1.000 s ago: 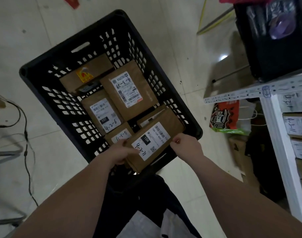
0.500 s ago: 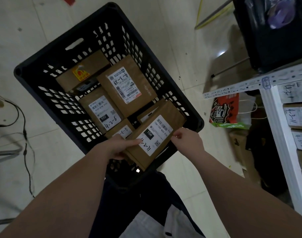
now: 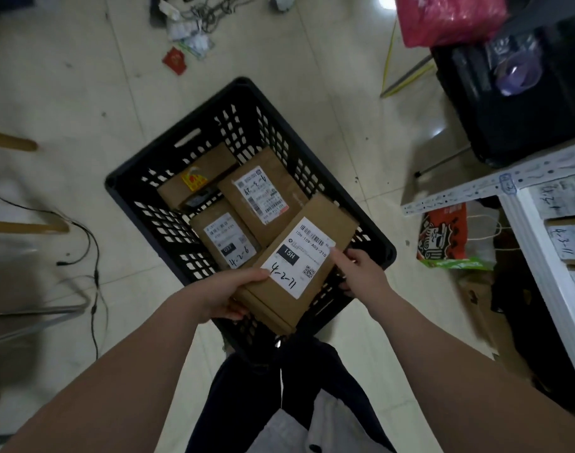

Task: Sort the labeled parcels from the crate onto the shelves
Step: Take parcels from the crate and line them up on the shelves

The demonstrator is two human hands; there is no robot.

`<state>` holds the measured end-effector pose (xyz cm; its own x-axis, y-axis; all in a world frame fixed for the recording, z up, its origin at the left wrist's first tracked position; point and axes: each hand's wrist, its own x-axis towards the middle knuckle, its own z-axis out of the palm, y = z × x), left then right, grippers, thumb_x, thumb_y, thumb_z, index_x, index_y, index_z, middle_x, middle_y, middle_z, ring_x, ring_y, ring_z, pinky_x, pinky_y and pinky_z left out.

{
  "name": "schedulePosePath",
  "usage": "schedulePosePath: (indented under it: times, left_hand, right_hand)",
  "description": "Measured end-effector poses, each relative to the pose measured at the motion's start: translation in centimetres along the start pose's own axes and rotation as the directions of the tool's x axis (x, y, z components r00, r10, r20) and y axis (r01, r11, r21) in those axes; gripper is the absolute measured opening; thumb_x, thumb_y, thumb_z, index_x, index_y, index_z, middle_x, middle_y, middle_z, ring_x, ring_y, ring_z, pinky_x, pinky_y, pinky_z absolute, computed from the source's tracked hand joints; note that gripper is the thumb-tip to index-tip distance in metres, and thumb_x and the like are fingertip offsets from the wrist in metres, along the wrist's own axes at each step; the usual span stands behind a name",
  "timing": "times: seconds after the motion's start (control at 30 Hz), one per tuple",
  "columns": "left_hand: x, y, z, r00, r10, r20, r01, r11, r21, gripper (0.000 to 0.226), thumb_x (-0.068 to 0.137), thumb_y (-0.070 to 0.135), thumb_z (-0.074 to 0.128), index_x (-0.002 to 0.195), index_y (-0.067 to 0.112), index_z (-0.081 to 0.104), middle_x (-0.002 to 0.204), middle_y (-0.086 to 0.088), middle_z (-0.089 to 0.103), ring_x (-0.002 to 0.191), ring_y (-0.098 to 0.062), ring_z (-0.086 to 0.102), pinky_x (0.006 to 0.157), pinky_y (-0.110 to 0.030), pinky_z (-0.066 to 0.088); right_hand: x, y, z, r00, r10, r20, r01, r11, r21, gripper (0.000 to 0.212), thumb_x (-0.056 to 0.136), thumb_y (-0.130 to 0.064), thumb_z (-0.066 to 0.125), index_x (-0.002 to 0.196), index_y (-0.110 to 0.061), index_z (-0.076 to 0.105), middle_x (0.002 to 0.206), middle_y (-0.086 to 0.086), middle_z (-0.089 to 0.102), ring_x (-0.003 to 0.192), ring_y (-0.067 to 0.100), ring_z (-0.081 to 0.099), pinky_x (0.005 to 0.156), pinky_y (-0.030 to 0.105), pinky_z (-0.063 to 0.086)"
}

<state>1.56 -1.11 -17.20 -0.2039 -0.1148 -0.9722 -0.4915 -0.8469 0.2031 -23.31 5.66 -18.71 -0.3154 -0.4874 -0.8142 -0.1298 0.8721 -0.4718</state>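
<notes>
A brown cardboard parcel with a white label marked "4-2-11" is lifted above the near end of the black plastic crate. My left hand grips its near left corner, thumb on top by the label. My right hand holds its right edge, thumb on the label. Three more labeled parcels lie inside the crate: one marked "4-3-29", one marked "4-2-4", and one with a yellow sticker at the far end.
A white metal shelf stands at the right with labeled parcels on it. A black bin with a red bag sits on top. An orange printed bag lies below. Cables and litter lie on the tiled floor.
Both hands have lifted the "4-2-11" parcel up out of the crate and slightly right. The camera view has risen and pulled back.
</notes>
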Motion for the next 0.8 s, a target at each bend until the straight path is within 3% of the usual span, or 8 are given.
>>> schedulePosePath:
  times: [0.13, 0.23, 0.3, 0.37, 0.43, 0.53, 0.63, 0.8]
  left_hand:
    - [-4.3, 0.8, -0.6, 0.991, 0.136, -0.014, -0.136, 0.987, -0.088, 0.069, 0.058, 0.056, 0.075, 0.116, 0.022, 0.062, 0.103, -0.007, 0.068, 0.080, -0.023, 0.066, 0.067, -0.031, 0.054]
    - [-7.4, 1.9, -0.6, 0.965, 0.263, -0.004, -0.262, 0.958, -0.116, 0.063, 0.059, 0.055, 0.073, 0.113, 0.024, 0.063, 0.110, -0.010, 0.066, 0.092, -0.023, 0.066, 0.074, -0.032, 0.055]
    - [-9.4, 2.5, -0.8, 0.937, 0.349, 0.002, -0.347, 0.930, -0.122, 0.058, 0.062, 0.052, 0.073, 0.112, 0.025, 0.064, 0.110, -0.007, 0.066, 0.097, -0.022, 0.065, 0.079, -0.034, 0.056]
    - [-11.6, 2.9, -1.0, 0.900, 0.435, 0.027, -0.429, 0.895, -0.119, 0.055, 0.065, 0.049, 0.072, 0.115, 0.028, 0.062, 0.107, 0.000, 0.069, 0.094, -0.016, 0.067, 0.074, -0.032, 0.057]
    - [-13.9, 2.9, -1.5, 0.866, 0.497, 0.052, -0.493, 0.867, -0.076, 0.060, 0.065, 0.050, 0.072, 0.121, 0.032, 0.058, 0.109, 0.005, 0.069, 0.098, -0.012, 0.067, 0.077, -0.031, 0.057]
    - [-17.1, 2.4, -2.3, 0.821, 0.565, 0.083, -0.569, 0.822, 0.021, 0.079, 0.058, 0.055, 0.077, 0.129, 0.033, 0.051, 0.124, 0.005, 0.061, 0.112, -0.015, 0.060, 0.096, -0.038, 0.049]
    - [-20.1, 1.7, -2.8, 0.776, 0.618, 0.125, -0.630, 0.772, 0.090, 0.096, 0.051, 0.056, 0.079, 0.136, 0.028, 0.044, 0.129, 0.005, 0.059, 0.115, -0.015, 0.059, 0.102, -0.041, 0.045]
    - [-23.4, 0.7, -2.5, 0.707, 0.664, 0.242, -0.706, 0.679, 0.201, 0.093, 0.057, 0.054, 0.077, 0.138, 0.023, 0.043, 0.131, 0.005, 0.059, 0.118, -0.016, 0.057, 0.105, -0.044, 0.042]
  right_hand:
    - [-2.2, -4.1, 0.3, 0.991, -0.007, 0.132, -0.024, 0.973, 0.232, 0.080, 0.077, -0.073, 0.059, 0.145, -0.036, 0.037, 0.129, -0.004, 0.058, 0.108, 0.022, 0.061, 0.086, 0.041, 0.054]
    - [-4.4, -7.2, 0.5, 0.976, -0.085, 0.200, 0.004, 0.929, 0.371, 0.089, 0.070, -0.077, 0.063, 0.146, -0.037, 0.037, 0.125, -0.005, 0.064, 0.108, 0.022, 0.063, 0.088, 0.045, 0.055]
    - [-6.4, -9.3, 0.6, 0.962, -0.168, 0.215, 0.053, 0.889, 0.455, 0.087, 0.068, -0.075, 0.065, 0.142, -0.035, 0.042, 0.116, -0.006, 0.071, 0.102, 0.020, 0.068, 0.075, 0.037, 0.058]
    - [-8.6, -11.0, 0.7, 0.948, -0.254, 0.193, 0.121, 0.847, 0.518, 0.085, 0.067, -0.071, 0.068, 0.140, -0.033, 0.045, 0.107, -0.006, 0.075, 0.093, 0.017, 0.073, 0.068, 0.033, 0.059]
    - [-11.0, -12.2, 0.8, 0.929, -0.339, 0.149, 0.208, 0.810, 0.549, 0.088, 0.063, -0.072, 0.071, 0.138, -0.034, 0.045, 0.107, -0.005, 0.075, 0.095, 0.019, 0.073, 0.082, 0.042, 0.058]
    - [-14.8, -13.1, 1.0, 0.899, -0.432, 0.077, 0.315, 0.757, 0.572, 0.095, 0.056, -0.075, 0.076, 0.137, -0.034, 0.047, 0.115, -0.004, 0.073, 0.108, 0.023, 0.069, 0.099, 0.050, 0.049]
    - [-18.5, -13.1, 1.1, 0.865, -0.499, 0.047, 0.374, 0.705, 0.603, 0.090, 0.062, -0.071, 0.075, 0.138, -0.030, 0.048, 0.121, 0.001, 0.070, 0.112, 0.027, 0.066, 0.102, 0.052, 0.046]
    - [-23.3, -11.8, 1.0, 0.850, -0.525, -0.041, 0.428, 0.643, 0.635, 0.082, 0.068, -0.063, 0.070, 0.139, -0.025, 0.049, 0.124, 0.006, 0.068, 0.116, 0.030, 0.064, 0.105, 0.052, 0.044]
